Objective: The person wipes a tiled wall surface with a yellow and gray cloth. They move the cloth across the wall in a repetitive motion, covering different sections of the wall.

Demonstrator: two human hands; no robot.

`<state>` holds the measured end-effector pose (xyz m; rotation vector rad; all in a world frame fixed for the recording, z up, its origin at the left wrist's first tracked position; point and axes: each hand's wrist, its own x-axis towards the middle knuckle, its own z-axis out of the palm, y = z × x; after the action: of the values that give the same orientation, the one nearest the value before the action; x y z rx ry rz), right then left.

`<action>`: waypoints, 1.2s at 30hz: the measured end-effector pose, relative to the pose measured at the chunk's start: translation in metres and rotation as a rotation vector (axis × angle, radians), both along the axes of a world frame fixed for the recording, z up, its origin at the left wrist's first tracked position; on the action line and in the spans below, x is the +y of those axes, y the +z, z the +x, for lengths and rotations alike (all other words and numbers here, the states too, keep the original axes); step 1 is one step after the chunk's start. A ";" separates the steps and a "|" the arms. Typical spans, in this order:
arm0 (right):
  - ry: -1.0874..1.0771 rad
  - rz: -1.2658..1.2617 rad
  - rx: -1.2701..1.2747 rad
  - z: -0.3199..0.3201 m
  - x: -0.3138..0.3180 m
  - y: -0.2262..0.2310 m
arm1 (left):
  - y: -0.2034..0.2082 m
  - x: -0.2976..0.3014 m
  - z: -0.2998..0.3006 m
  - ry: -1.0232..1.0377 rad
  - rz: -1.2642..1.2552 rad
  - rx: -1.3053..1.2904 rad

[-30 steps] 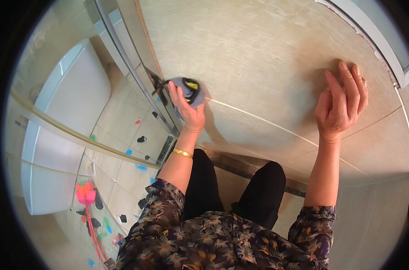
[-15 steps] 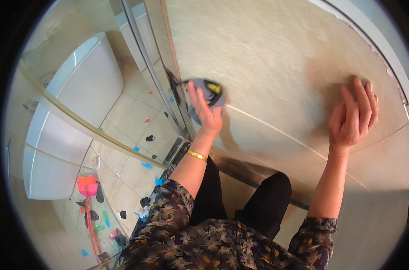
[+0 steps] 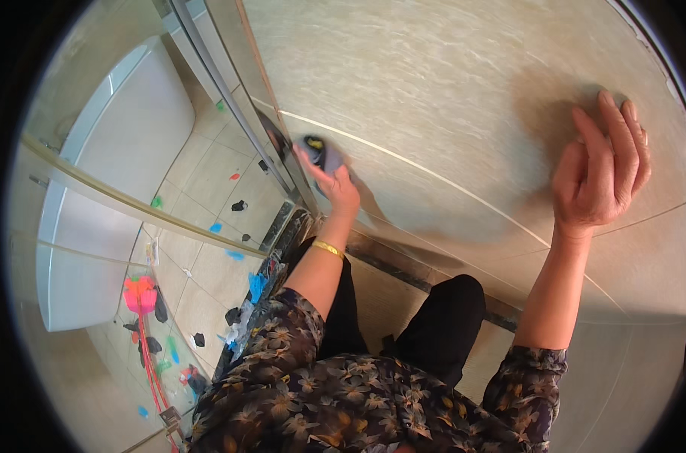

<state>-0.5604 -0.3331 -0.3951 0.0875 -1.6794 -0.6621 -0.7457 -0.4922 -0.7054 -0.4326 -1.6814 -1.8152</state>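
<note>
My left hand (image 3: pixel 334 185) presses a grey cloth (image 3: pixel 330 160) with a dark and yellow patch against the tiled wall (image 3: pixel 433 90), close to the metal frame of the glass door (image 3: pixel 132 192). The cloth is partly hidden behind the fingers and slightly blurred. A gold bracelet (image 3: pixel 328 248) circles my left wrist. Farther right, my right hand (image 3: pixel 599 170) leans on the wall with its fingers stretched out and holds nothing. Its shadow falls on the tiles beside it.
Beyond the glass at left stands a white bathtub (image 3: pixel 124 128). Several coloured scraps and black bits (image 3: pixel 239 205) litter the tiled floor (image 3: pixel 199 253). A pink long-handled tool (image 3: pixel 141 294) is on that side too. A dark sill (image 3: pixel 283 226) runs along the door's base.
My left hand and the cloth have slid down the wall, from the pale joint line to below it. The right hand stays in about the same spot. The whole view has shifted a little.
</note>
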 end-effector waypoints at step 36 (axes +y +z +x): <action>0.060 0.188 -0.106 0.003 0.028 0.014 | -0.058 -0.003 0.009 -0.497 0.927 -1.039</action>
<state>-0.5571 -0.3052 -0.3811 0.3111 -1.7055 -0.7802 -0.7371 -0.4955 -0.7639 0.6692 -1.0149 -3.2401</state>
